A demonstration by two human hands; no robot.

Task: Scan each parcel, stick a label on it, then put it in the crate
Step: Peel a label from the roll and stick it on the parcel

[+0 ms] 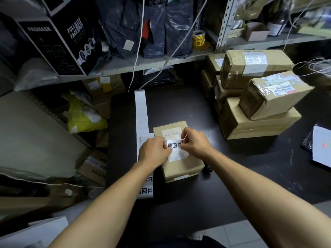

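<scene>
A small brown cardboard parcel [180, 166] lies on the black table [232, 176] in front of me, with a barcode sticker near its far edge. A white label [177, 153] with large black characters lies on the parcel's top. My left hand [154, 153] pinches the label's left edge, and my right hand [194, 141] pinches its upper right edge. A long strip of label backing [141, 111] runs along the table left of the parcel, and more printed labels [146, 190] show below my left arm. No crate or scanner is in view.
A stack of taped brown parcels [258, 97] stands on the table at the right. A white sheet [322, 145] lies at the far right edge. Shelves behind hold a black mask box [59, 43], dark bags [154, 29] and a yellow sticker roll [198, 39]. Parcels crowd the floor at left.
</scene>
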